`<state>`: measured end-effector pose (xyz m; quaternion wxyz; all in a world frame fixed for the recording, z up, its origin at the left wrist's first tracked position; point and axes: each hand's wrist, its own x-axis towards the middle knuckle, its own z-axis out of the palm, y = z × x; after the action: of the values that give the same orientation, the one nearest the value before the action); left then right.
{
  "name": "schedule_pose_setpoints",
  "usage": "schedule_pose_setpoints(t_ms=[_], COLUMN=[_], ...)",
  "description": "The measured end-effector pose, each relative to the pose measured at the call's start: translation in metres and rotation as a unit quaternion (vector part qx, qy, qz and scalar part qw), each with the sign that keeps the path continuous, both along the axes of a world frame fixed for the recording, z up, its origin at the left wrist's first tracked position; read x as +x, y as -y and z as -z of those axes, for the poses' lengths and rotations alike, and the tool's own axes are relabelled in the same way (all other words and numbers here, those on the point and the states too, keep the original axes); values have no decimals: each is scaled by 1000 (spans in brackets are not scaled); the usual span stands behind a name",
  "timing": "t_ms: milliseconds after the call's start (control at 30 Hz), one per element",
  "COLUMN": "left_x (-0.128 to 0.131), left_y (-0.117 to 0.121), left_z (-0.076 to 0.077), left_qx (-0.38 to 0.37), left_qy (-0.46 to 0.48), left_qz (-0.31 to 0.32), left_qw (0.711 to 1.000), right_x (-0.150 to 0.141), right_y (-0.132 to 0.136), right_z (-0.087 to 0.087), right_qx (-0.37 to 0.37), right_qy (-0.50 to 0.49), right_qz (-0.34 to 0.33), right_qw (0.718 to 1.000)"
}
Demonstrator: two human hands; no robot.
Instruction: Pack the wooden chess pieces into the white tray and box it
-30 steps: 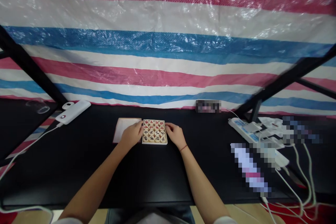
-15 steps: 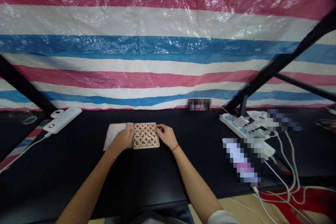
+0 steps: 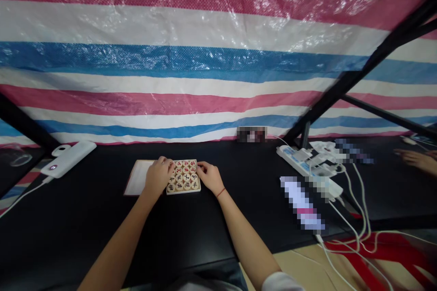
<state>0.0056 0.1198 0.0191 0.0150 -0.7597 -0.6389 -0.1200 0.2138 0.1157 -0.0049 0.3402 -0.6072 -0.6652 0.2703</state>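
Note:
A shallow white box (image 3: 184,192) sits on the black table, filled with rows of round cream Chinese chess pieces (image 3: 186,177) marked in red and black characters. Bent over the box's upper left corner, my left hand (image 3: 157,175) has its fingers closed on the leftmost pieces and hides some of them; what lies under the fingertips is not visible. At the opposite edge, my right hand (image 3: 210,178) pinches the box's right side near its upper corner. The open lid (image 3: 136,177), pale inside, lies flat to the left, partly behind my left hand.
A white power bank (image 3: 68,159) with a cable lies at the left. On the right are a white power strip (image 3: 292,157) with plugs and cables, and a blurred phone (image 3: 302,204). A small screen (image 3: 251,134) leans against the striped sheet (image 3: 191,100). Another person's hand (image 3: 418,159) shows far right.
My left hand has moved from the lid side onto the box's left pieces, fingers now over them. My right hand stays at the right edge. The view has turned slightly right; another person's hand appears.

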Motion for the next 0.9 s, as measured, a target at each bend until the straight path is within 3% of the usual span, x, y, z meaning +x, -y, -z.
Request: schedule_pose_setpoints(t_ms=[167,300,400,467,533,667,800,900], left_x=[0,3,9,14,16,12,1,-6], left_y=[1,2,4,7,9,9,7,6], left_z=[-3,-4,-4,-4,-3,-3,-3,-1], left_qx=[-2,1,7,-6,-18,-8,68,73], left_qy=[49,167,340,426,457,409,239,125], left_qz=[9,0,17,33,43,49,4,-48], left_qw=[999,986,940,904,888,911,969,988], right_x=[0,-9,-24,-35,-41,-32,-1,19], right_y=[2,5,7,9,10,4,-14,-26], right_z=[3,-4,-13,-17,-19,-15,-1,12], right_qx=[14,163,280,307,313,295,246,207], right_qy=[-30,-42,-20,-18,-20,-4,21,69], right_qz=[14,44,-58,-121,-142,-82,62,95], right_qw=[999,985,958,944,939,952,967,971])
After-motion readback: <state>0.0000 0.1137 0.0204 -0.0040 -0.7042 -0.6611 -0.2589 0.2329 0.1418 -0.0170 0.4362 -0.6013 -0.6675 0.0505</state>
